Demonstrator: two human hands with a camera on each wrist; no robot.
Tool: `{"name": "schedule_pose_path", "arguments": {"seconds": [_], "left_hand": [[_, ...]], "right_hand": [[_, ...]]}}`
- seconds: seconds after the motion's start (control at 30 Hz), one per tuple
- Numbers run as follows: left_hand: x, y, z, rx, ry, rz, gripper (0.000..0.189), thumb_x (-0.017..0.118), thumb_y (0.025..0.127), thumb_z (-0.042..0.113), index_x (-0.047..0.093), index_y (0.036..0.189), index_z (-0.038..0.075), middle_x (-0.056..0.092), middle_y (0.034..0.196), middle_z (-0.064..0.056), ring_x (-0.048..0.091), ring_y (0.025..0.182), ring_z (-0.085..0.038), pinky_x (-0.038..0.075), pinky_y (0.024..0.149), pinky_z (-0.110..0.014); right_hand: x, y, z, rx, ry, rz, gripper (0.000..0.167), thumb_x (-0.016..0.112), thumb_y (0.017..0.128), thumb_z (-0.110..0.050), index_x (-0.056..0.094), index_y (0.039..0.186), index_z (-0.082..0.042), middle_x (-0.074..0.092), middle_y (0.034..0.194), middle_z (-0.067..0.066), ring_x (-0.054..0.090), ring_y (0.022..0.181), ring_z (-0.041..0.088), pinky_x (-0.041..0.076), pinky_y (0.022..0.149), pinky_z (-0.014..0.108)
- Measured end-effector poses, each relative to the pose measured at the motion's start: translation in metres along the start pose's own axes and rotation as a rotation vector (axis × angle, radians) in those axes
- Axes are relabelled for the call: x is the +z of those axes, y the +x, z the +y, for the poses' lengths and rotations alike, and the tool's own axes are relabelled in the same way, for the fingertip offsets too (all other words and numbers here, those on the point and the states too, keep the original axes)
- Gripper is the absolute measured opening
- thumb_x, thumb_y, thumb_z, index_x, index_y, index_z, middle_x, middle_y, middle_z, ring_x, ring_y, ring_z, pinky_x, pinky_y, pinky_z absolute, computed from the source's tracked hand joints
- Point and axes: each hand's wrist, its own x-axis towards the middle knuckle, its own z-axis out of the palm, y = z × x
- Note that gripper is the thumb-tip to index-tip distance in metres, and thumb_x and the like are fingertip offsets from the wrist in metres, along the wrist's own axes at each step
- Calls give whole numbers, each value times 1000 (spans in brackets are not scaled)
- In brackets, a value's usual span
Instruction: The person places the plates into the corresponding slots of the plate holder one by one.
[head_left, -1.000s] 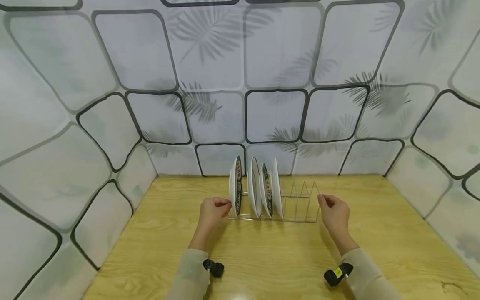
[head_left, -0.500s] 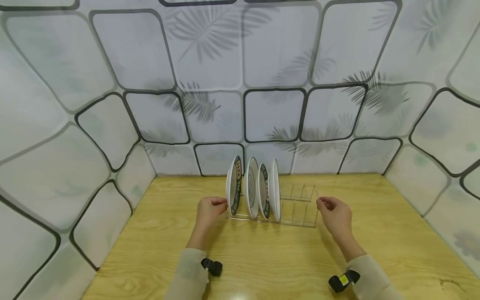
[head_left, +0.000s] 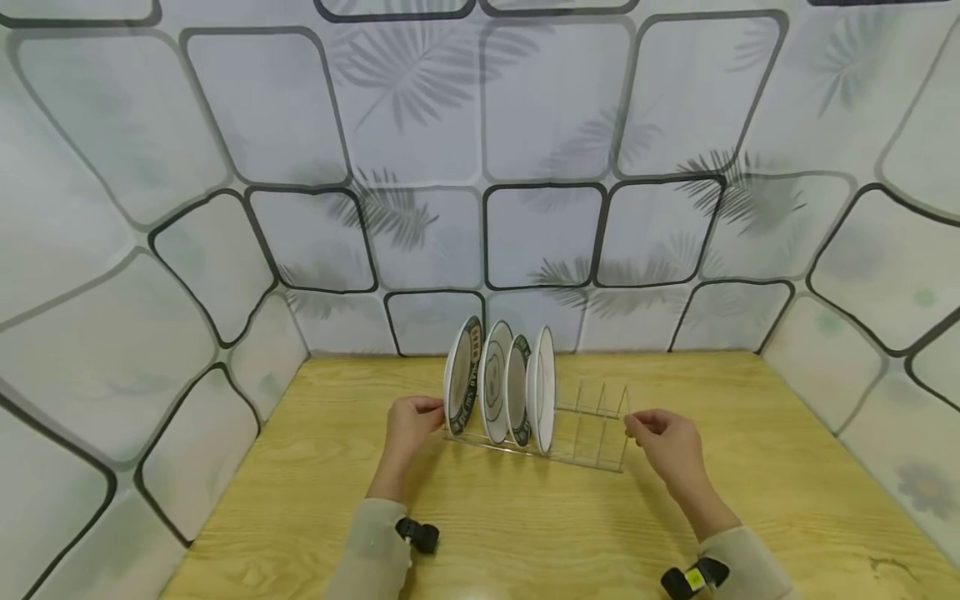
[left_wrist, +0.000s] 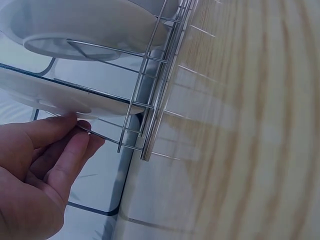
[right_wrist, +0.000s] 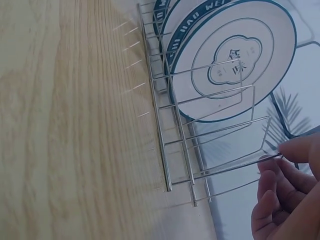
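Observation:
A metal wire dish rack (head_left: pixel 585 464) stands at a slant on the table, its right end nearer me than its left. Several white plates stand upright in its left and middle slots, among them a leftmost plate (head_left: pixel 459 379) with a dark patterned rim and a plain-edged plate (head_left: pixel 546 392) on the right. My left hand (head_left: pixel 408 429) pinches the rack's left end wire (left_wrist: pixel 105 135) between thumb and fingers, close to the leftmost plate. With thumb and index finger, my right hand (head_left: pixel 667 442) pinches the right end wire (right_wrist: pixel 235 167). No plates stand in the slots beside it.
The wooden table (head_left: pixel 525 542) extends on all sides of the rack. Behind stands a patterned wall covering (head_left: pixel 540 237), with similar walls at left and right. A small black camera (head_left: pixel 423 536) is strapped at the left wrist, another camera (head_left: pixel 686 579) at the right.
The rack has turned: its right end has come toward me with my right hand, and the whole rack has shifted slightly left. Both hands keep their hold, and more of the plates' faces shows.

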Motion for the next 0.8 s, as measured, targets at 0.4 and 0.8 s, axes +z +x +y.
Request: {"name": "schedule_pose_path", "arguments": {"seconds": [0.4, 0.8], "left_hand": [[-6, -2, -3, -17, -60, 13, 14, 73, 85, -1, 74, 96, -9, 73, 87, -19, 71, 74, -19, 60, 68, -29], [-14, -11, -8, 35, 14, 32, 15, 74, 84, 3, 76, 98, -3, 74, 93, -14, 69, 95, -28, 58, 80, -34]], "right_hand": [[-2, -15, -8, 38, 43, -70, 39, 65, 97, -33, 67, 115, 1, 71, 96, 9, 62, 93, 32, 52, 76, 40], [-1, -24, -12, 30, 60, -93, 40, 67, 96, -33, 67, 115, 3, 71, 97, 10, 62, 92, 32, 54, 76, 42]]}}
